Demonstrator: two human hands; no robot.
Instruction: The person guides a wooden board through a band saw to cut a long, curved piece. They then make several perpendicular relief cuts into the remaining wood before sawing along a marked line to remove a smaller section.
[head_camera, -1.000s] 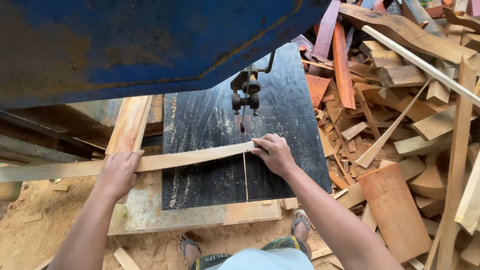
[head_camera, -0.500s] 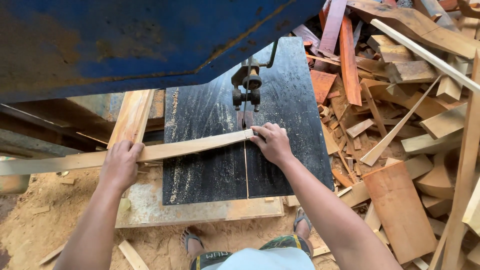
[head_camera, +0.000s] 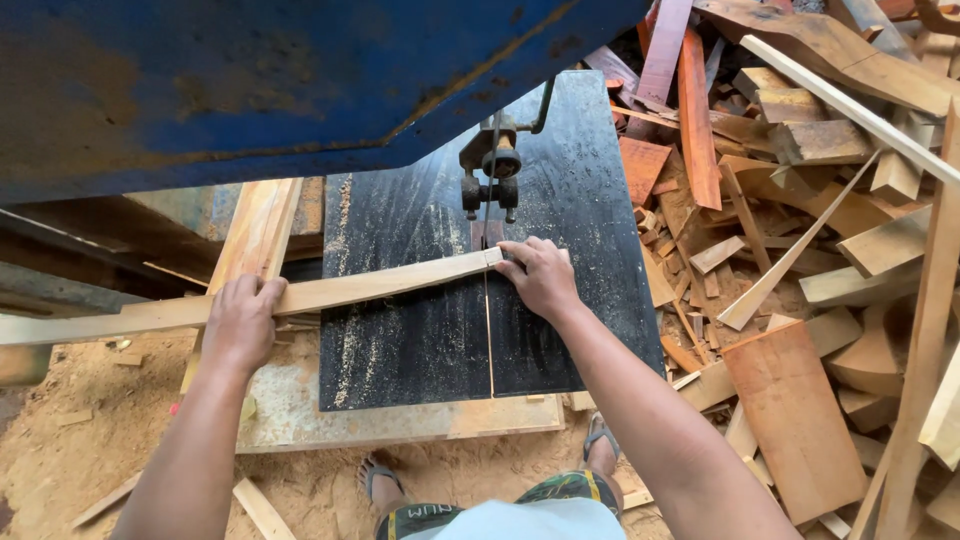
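A long, slightly curved wooden strip (head_camera: 380, 285) lies across the black saw table (head_camera: 420, 340), its right end at the thin vertical blade (head_camera: 489, 215) under the blade guide (head_camera: 490, 175). My left hand (head_camera: 240, 320) grips the strip at the table's left edge. My right hand (head_camera: 540, 275) presses flat on the strip's right end, just right of the blade. The strip's far left end runs out of view.
The blue saw housing (head_camera: 250, 80) overhangs the top left. A large heap of wood offcuts (head_camera: 800, 220) fills the right side. A pale plank (head_camera: 255, 235) leans behind the strip. Sawdust (head_camera: 60, 450) covers the floor, and my sandalled feet (head_camera: 380, 475) stand below the table.
Both hands have pushed the strip forward toward the blade, so its right end now meets the blade. The hands keep the same hold on the strip.
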